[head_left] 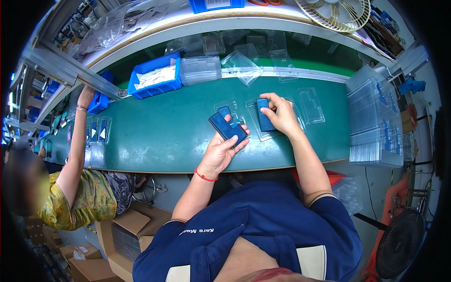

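Observation:
My left hand is closed around dark blue flat rectangular cases, apparently stacked, with the thumb across their near end. They are tilted above the bench, partly covering a clear plastic tray. Another dark blue flat case is in my right hand, pinched between thumb and fingers along its right side. It stands lengthwise over a second clear plastic tray; whether it rests in the tray, I cannot tell. Just right of that hand lies a third clear tray.
A blue bin holding white packets stands at the bench's back, beside stacked clear trays. Tall stacks of clear trays border the right end. At left, a co-worker's arm reaches toward a small blue bin. A shelf overhangs the back.

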The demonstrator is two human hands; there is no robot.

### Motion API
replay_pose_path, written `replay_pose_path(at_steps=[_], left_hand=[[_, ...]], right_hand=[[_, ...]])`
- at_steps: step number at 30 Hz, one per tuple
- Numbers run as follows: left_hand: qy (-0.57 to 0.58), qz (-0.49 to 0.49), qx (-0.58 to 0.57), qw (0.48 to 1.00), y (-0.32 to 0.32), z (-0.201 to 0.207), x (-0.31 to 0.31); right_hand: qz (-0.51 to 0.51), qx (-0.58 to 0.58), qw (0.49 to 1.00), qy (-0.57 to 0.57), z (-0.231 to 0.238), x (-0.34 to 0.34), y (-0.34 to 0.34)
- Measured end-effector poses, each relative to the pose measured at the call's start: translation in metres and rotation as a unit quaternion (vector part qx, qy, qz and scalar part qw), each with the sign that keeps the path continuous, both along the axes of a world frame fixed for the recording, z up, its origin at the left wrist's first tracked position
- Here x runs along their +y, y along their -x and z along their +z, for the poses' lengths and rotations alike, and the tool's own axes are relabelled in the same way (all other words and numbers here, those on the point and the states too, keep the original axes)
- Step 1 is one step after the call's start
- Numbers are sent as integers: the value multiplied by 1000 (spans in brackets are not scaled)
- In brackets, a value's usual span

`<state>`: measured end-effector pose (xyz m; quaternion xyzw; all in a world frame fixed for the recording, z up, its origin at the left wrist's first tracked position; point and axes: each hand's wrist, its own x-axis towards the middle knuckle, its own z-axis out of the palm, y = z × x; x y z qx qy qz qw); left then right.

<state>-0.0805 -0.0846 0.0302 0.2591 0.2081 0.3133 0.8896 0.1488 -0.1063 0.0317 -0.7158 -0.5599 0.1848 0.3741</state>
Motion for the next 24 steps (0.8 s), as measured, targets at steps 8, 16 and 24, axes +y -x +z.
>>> replay_pose_path(at_steps=[8, 16, 24], left_hand=[[-84, 3, 72, 994, -20, 0, 0], [-103, -81, 77, 988, -52, -3, -14], [-72, -87, 90, 990, -73, -9, -18]], right_hand=[[3, 0, 993, -116, -6, -9, 21], [13, 375, 926, -48, 13, -38, 1], [-15, 225, 974, -14, 4, -39, -15]])
